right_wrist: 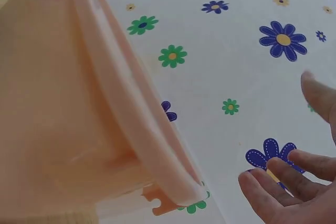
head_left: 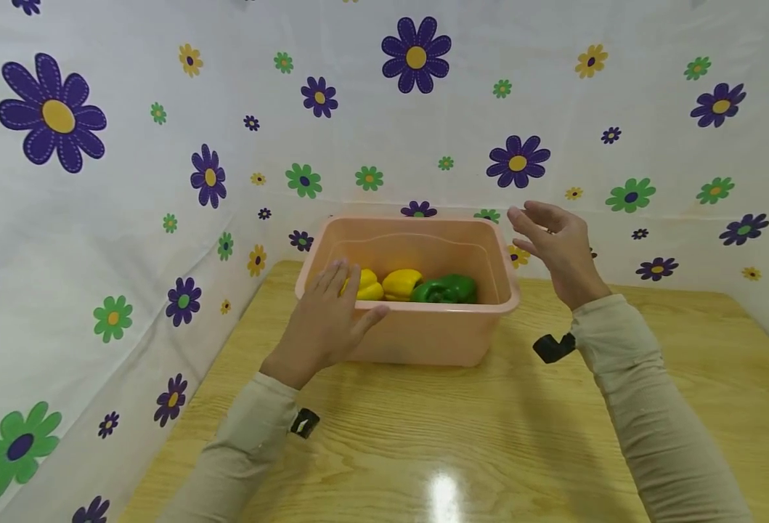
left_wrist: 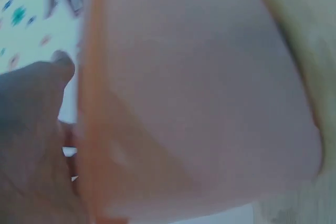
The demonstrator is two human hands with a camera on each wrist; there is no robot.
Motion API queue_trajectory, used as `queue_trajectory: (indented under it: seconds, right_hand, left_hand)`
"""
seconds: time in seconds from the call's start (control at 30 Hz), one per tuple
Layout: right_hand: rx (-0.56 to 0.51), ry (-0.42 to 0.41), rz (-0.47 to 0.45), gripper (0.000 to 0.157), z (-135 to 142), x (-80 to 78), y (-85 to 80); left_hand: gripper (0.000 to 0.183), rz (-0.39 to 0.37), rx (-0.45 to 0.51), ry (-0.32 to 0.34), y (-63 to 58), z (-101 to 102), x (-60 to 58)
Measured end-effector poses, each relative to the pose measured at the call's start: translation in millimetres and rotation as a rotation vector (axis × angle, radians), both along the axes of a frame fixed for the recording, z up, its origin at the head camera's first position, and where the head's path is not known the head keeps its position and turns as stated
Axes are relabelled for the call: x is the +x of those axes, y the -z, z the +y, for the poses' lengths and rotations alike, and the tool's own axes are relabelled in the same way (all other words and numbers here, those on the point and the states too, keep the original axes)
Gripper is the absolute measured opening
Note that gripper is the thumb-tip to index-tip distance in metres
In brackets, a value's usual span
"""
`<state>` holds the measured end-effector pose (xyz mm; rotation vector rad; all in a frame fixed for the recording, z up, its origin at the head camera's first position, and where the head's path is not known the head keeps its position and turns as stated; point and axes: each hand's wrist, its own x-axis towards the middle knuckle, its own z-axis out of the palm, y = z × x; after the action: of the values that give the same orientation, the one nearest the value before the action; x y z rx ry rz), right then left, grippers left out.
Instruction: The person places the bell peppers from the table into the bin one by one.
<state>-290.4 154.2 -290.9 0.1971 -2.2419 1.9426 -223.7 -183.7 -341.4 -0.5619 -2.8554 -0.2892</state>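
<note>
A peach plastic tub (head_left: 417, 335) stands on the table with yellow bell peppers (head_left: 402, 280) and a green bell pepper (head_left: 456, 288) inside. My left hand (head_left: 324, 314) is over the tub's front left corner, fingers extended and thumb spread along the front rim, hiding part of a yellow pepper. Whether it touches the rim I cannot tell. To the right of the tub my right hand (head_left: 566, 254) hovers in the air, fingers loosely bent and holding nothing. In the right wrist view, a gap separates its fingers (right_wrist: 289, 182) from the tub's rim (right_wrist: 121, 87).
The wooden table (head_left: 423, 436) extends in front of the tub and to its right. Behind and to the left hangs a white sheet (head_left: 358, 123) printed with flowers. Black wrist straps (head_left: 554, 348) stick out from both sleeves.
</note>
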Motion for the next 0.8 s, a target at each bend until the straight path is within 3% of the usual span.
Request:
queue_trajectory:
  seconds: [0.13,0.23,0.27,0.33,0.43,0.53,0.63,0.8]
  right_hand:
    - [0.184,0.044,0.033,0.069,-7,-1.4,5.1]
    - [0.416,0.017,0.081,0.065,-16,-4.8,13.4]
    - [0.491,-0.017,0.107,0.063,-19,-6.3,17.2]
    - [0.646,-0.089,0.117,0.065,-25,-8.2,25.7]
    - [0.789,-0.185,0.08,0.07,-29,-8.0,35.0]
    - [0.88,-0.197,0.003,0.08,-25,-4.7,36.3]
    - [0.925,-0.203,-0.02,0.08,-14,-3.1,34.3]
    - [0.939,-0.218,-0.019,0.082,17,-1.5,32.3]
  left_hand:
    - [0.073,0.031,0.198,0.049,-15.6,-11,-9.3]
    - [0.066,0.127,0.269,0.001,-21.9,-21,-24.9]
    - [0.068,0.124,0.27,-0.032,-22.1,-24,-30.2]
    - [0.073,0.057,0.257,-0.08,-20.4,-28,-41.0]
    - [0.084,-0.118,0.205,-0.118,-15.3,-31,-52.2]
    - [0.094,-0.254,0.208,-0.134,-13.5,-26,-56.2]
    - [0.098,-0.293,0.215,-0.145,-13.9,-15,-56.5]
    - [0.101,-0.289,0.162,-0.136,-13.1,15,-60.1]
